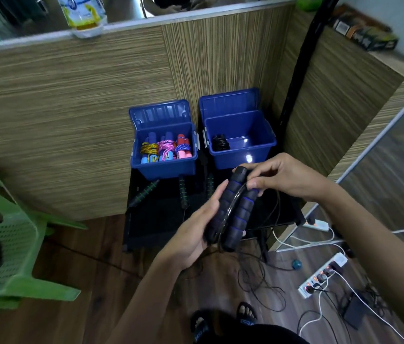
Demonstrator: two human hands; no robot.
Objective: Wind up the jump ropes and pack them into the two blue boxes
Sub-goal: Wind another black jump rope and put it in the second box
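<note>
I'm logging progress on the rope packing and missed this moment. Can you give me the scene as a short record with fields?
left box: blue box, lid open, holds three wound colourful ropes
right box: blue box, lid open, holds one wound black rope
in hand: black-and-blue handles, side by side
left hand: holds the handles from below
right hand: pinches the handles' top end
cord: thin, black, hangs loose, not yet wound
waiting: green-and-black handles on the black table

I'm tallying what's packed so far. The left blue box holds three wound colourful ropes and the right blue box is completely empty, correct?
Not quite. The head view shows the right blue box already holds one wound black rope at its left end. The left blue box does hold three wound colourful ropes.
</note>
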